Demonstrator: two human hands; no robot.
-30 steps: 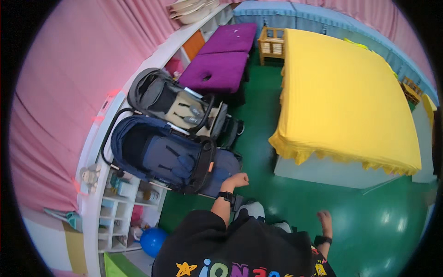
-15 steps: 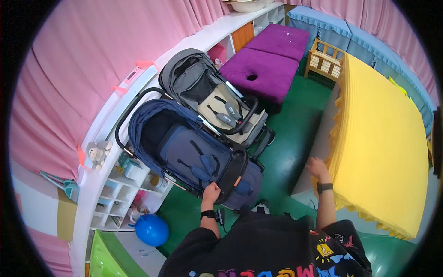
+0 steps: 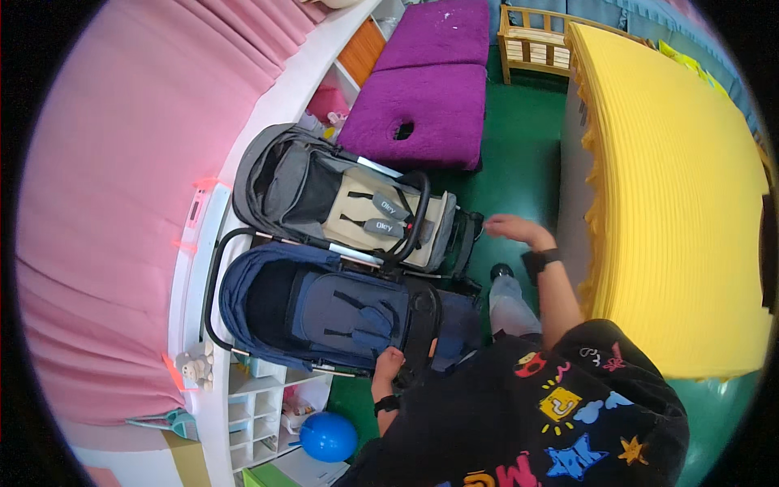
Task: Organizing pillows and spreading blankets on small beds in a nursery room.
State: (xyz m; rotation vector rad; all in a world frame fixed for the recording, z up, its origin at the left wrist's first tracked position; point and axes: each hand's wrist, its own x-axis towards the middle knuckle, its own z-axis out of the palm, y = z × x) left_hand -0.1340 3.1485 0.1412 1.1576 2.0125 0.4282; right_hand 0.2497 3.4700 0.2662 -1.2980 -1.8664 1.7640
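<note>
Left hand (image 3: pixel 389 361) on navy stroller (image 3: pixel 324 308) — right hand (image 3: pixel 511 230) free.

- The green floor (image 3: pixel 519 154) carries two strollers side by side: a navy stroller (image 3: pixel 324 312) and a grey and beige stroller (image 3: pixel 349 203).
- A purple padded mat (image 3: pixel 430 101), a yellow-covered table (image 3: pixel 682 187) and a blue ball (image 3: pixel 328 436) also stand on it.

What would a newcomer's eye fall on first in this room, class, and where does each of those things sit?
Two strollers stand side by side against the pink curtain: a navy stroller nearer the person and a grey stroller behind it. The left hand grips the navy one's front bar, while the right hand reaches toward the grey one's foot end. On the right lies a big yellow mat; purple cushions sit at the top.
</note>
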